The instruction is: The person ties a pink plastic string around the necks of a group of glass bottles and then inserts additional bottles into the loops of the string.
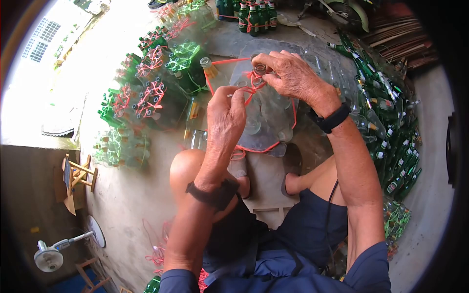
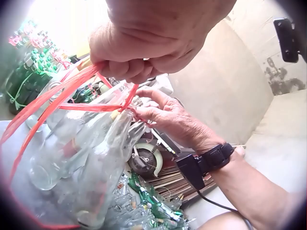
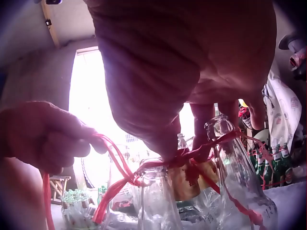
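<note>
Several clear glass bottles (image 3: 156, 196) stand bunched together in front of the person, with red plastic twine (image 2: 60, 96) wound around their necks. My left hand (image 1: 225, 115) is curled around strands of that twine, which run from its fist to a knot at the bottle tops. Over the necks, my right hand (image 1: 295, 78) pinches the twine between thumb and fingers, close by the bottle mouths. A long loop of twine hangs around the group and lies on the grey round surface below. Another clear bottle (image 1: 210, 69) stands just left of the bunch, beside the stretched twine.
Tied bundles of green and clear bottles (image 1: 151, 93) stand at the left. Loose green bottles (image 1: 386, 105) are heaped along the right. Upright green bottles (image 1: 254, 19) stand at the back. A fan (image 1: 49, 256) and a small wooden stool (image 1: 78, 173) are at the lower left.
</note>
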`<state>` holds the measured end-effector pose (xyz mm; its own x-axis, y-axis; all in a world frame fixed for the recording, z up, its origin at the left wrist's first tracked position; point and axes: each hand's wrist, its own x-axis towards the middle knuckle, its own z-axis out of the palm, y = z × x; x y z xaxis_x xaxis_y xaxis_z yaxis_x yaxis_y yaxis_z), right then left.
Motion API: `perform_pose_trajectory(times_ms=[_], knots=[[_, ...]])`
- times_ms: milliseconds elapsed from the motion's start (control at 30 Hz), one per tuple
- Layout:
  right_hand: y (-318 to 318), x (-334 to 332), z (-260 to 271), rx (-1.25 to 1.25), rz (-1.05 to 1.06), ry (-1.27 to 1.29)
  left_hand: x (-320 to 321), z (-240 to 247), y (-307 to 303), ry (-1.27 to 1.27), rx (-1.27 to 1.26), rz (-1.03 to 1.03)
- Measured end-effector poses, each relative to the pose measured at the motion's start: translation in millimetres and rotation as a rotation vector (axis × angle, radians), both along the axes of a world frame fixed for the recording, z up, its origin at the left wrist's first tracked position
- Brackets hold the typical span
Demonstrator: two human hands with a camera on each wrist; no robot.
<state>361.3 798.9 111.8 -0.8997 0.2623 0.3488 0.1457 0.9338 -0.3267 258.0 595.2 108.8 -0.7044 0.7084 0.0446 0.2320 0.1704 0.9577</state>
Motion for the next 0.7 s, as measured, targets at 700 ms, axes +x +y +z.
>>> perform_pose_trajectory(times_ms=[700], knots=[[-1.3,8.6,13.0,-0.114,0.006,-0.003,9.4,-19.2,26.0,0.058,-0.126,0.024]])
